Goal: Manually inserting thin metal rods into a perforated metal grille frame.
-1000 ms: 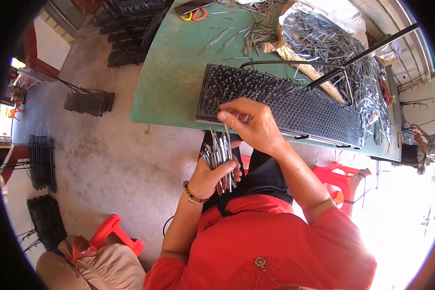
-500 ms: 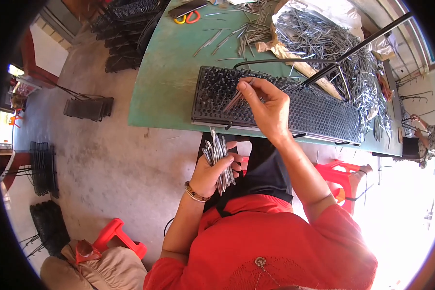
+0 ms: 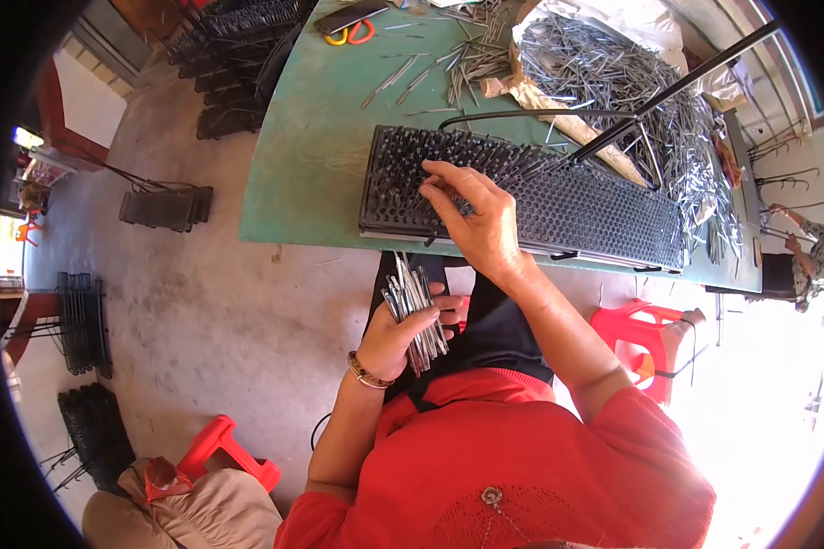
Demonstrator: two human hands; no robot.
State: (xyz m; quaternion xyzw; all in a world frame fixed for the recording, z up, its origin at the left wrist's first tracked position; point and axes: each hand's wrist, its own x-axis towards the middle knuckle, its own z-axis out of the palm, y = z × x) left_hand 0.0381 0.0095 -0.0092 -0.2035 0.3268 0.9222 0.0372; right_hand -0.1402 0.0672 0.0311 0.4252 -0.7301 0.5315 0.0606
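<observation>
My left hand (image 3: pixel 395 337) is closed around a bundle of thin silvery metal rods (image 3: pixel 410 297), held below the table's front edge with the rod ends sticking out above and below the fingers. Over the left half of a long black rack (image 3: pixel 595 218) full of small round holes, my right hand (image 3: pixel 476 224) is bent with thumb and forefinger close together. Its fingertips are down near the dark rod tops (image 3: pixel 403 169) that stand in the rack's holes. Whatever is between those fingertips, if anything, cannot be made out.
A large heap of metal rods (image 3: pixel 604 78) lies on brown paper on the green table (image 3: pixel 302 183), with loose rods beside it. Black bars (image 3: pixel 604 142) rise from the rack. Scissors (image 3: pixel 361 32) lie at the far left. Red stools (image 3: pixel 627 334) and black racks (image 3: pixel 82 320) stand around.
My right hand has moved left and down toward the rack; the rod seen between its fingers before no longer shows. My left hand keeps its bundle nearly in place.
</observation>
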